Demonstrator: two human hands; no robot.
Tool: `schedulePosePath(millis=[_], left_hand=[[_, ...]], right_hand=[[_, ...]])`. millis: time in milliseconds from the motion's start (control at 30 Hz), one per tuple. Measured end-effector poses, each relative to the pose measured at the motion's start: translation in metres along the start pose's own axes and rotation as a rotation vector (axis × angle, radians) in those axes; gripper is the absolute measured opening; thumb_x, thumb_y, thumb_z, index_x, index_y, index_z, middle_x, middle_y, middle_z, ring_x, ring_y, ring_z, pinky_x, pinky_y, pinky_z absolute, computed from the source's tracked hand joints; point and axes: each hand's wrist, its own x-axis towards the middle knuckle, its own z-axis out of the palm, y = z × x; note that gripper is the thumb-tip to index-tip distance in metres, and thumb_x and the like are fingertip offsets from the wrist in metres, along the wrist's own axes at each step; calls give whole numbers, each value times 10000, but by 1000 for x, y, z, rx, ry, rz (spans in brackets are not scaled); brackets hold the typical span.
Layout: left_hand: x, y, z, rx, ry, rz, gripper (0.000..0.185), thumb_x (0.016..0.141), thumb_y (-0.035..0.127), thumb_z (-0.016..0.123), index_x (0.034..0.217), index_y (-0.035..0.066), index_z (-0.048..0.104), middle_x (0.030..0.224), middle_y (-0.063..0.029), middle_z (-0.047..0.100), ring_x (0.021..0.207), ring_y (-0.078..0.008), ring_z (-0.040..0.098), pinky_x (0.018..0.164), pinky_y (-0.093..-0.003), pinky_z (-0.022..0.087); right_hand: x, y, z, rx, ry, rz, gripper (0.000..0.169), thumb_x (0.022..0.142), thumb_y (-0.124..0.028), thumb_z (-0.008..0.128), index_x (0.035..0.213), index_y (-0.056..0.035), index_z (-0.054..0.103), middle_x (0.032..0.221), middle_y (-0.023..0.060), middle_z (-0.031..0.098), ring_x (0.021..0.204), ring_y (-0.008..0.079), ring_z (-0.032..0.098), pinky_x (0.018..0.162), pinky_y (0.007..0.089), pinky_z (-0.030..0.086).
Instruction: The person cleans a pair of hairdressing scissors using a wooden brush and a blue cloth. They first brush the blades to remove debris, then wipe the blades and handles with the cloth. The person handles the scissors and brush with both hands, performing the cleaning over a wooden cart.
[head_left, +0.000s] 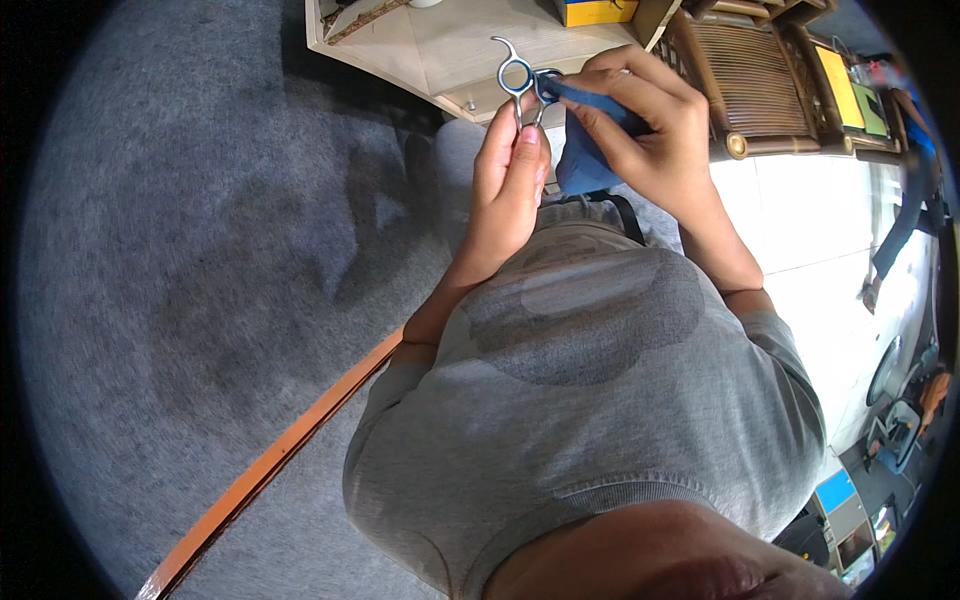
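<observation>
A pair of metal hairdressing scissors (515, 69) points its finger rings upward, blue lining inside the rings and a curved finger rest at the tip. My left hand (510, 169) grips the scissors below the rings, thumb across the shanks; the blades are hidden by the hand. Between the thumb and fingers of my right hand (652, 120) is a blue cloth (589, 161). Its pinched corner touches the right-hand ring, and the rest hangs under the palm.
Beyond my hands stands a pale wooden shelf unit (405, 60) holding a yellow-and-blue box (600, 12). Bamboo furniture (750, 82) is at the upper right. Grey carpet (187, 225) spreads left, crossed by an orange-brown strip (300, 435). Another person's leg (892, 225) shows far right.
</observation>
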Motion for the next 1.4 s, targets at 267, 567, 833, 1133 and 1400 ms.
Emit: schedulePosePath(millis=[267, 567, 833, 1133, 1400], left_hand=[[7, -9, 2, 126, -7, 2, 366, 982, 171, 374, 1304, -1, 377, 675, 60, 379, 535, -6, 321, 447, -157, 271], [2, -25, -17, 292, 1, -67, 332, 947, 87, 412, 1265, -7, 428, 771, -7, 477, 677, -68, 411, 598, -218, 380], [17, -24, -16, 108, -91, -111, 322, 952, 72, 417, 1266, 2, 409, 744, 17, 426, 664, -47, 373, 575, -206, 342], [20, -38, -15, 18, -136, -149, 341, 955, 93, 402, 1289, 27, 383, 701, 59, 362, 592, -20, 310, 513, -180, 269], [27, -27, -26, 14, -87, -180, 290, 947, 70, 406, 1234, 30, 425, 752, 42, 388, 654, -32, 332, 572, -195, 303]], right_hand=[[10, 2, 8, -94, -125, 27, 207, 723, -53, 633, 926, -55, 676, 824, 84, 614, 712, 274, 624, 622, 349, 495], [10, 19, 3, 7, -229, 141, 221, 666, 26, 603, 879, -2, 656, 829, 146, 597, 774, 319, 610, 688, 361, 490], [-3, 31, 9, 105, -230, 194, 230, 704, -4, 658, 934, 1, 655, 870, 144, 602, 778, 289, 617, 679, 327, 489], [4, 31, 2, 131, -239, 243, 193, 683, -6, 669, 874, 22, 655, 830, 139, 617, 761, 277, 622, 680, 322, 487], [-1, 45, 1, 32, -177, 240, 213, 677, 13, 653, 890, 10, 662, 829, 138, 619, 775, 276, 627, 698, 325, 497]])
